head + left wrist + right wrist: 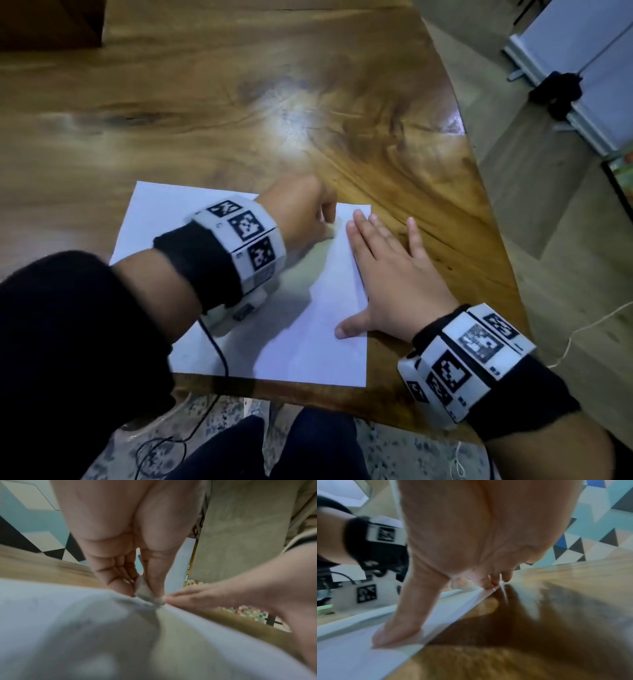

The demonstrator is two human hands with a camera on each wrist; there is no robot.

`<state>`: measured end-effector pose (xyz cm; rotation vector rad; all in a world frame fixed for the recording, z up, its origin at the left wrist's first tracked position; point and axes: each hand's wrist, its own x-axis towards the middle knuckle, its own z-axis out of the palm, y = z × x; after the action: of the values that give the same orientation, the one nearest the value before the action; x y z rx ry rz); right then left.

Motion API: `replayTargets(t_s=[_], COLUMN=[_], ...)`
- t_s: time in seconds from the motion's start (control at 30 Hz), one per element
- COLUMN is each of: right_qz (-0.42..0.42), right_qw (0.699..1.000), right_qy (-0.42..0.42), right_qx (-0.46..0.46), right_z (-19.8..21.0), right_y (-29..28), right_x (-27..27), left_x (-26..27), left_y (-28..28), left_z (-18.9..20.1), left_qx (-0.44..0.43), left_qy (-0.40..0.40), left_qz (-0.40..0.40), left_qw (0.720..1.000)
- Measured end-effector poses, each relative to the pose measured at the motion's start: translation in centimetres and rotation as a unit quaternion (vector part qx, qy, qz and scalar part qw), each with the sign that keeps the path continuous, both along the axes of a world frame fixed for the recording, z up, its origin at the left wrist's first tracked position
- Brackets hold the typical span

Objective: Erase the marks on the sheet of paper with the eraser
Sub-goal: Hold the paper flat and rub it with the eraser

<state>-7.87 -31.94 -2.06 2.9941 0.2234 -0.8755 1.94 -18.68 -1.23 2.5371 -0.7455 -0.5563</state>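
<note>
Evidently the rubbing is under way near the far right corner of the sheet of paper (281,329), which lies flat on the wooden counter (239,113) close to its near edge. The left hand (301,209) has its thumb and fingers pinched together on the small pale eraser (147,595), whose lower end is pressed onto the sheet; gripping it low like that probably lets the hand bear down hard. Just beside the eraser, the right hand (387,274) lies flat with fingers straight and spread, half on the sheet's right edge and half on the counter, holding nothing. My guess is that it pins the sheet so rubbing does not drag or crumple it. Faint grey marks (82,623) show on the sheet nearer the person, so work seems to remain.
</note>
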Motion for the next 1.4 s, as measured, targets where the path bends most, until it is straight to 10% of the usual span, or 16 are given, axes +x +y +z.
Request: replayTargets(t_s=[0.23, 0.4, 0.57, 0.73, 0.93, 1.17, 1.4], right_qz=[-0.012, -0.025, -0.029, -0.031, -0.025, -0.021, -0.022], right_qw=[1.0, 0.999, 0.999, 0.999, 0.999, 0.999, 0.999], right_qy=[0.012, 0.028, 0.034, 0.039, 0.028, 0.036, 0.036], right_qx=[0.006, 0.015, 0.027, 0.024, 0.024, 0.025, 0.027], right_z=[-0.3, -0.4, -0.3, -0.5, -0.2, -0.2, -0.2], right_y=[-0.1, -0.2, -0.3, -0.3, -0.1, -0.1, 0.0], right_x=[0.0, 0.0, -0.1, 0.1, 0.0, 0.1, 0.1], left_x=[-3.1, -0.1, -4.4, -0.1, -6.1, -0.7, -3.8], left_y=[2.3, -0.4, 1.9, -0.2, 2.4, 0.0, 1.6], left_z=[-1.1, -0.6, -1.4, -1.2, -0.9, -1.3, -0.6], left_qx=[0.026, 0.002, 0.016, -0.006, 0.034, 0.012, 0.038], left_qy=[0.068, -0.008, 0.061, -0.023, 0.065, -0.013, 0.022], left_qz=[-0.125, -0.023, -0.176, -0.041, -0.213, -0.053, -0.165], left_qw=[0.989, 1.0, 0.982, 0.999, 0.974, 0.998, 0.985])
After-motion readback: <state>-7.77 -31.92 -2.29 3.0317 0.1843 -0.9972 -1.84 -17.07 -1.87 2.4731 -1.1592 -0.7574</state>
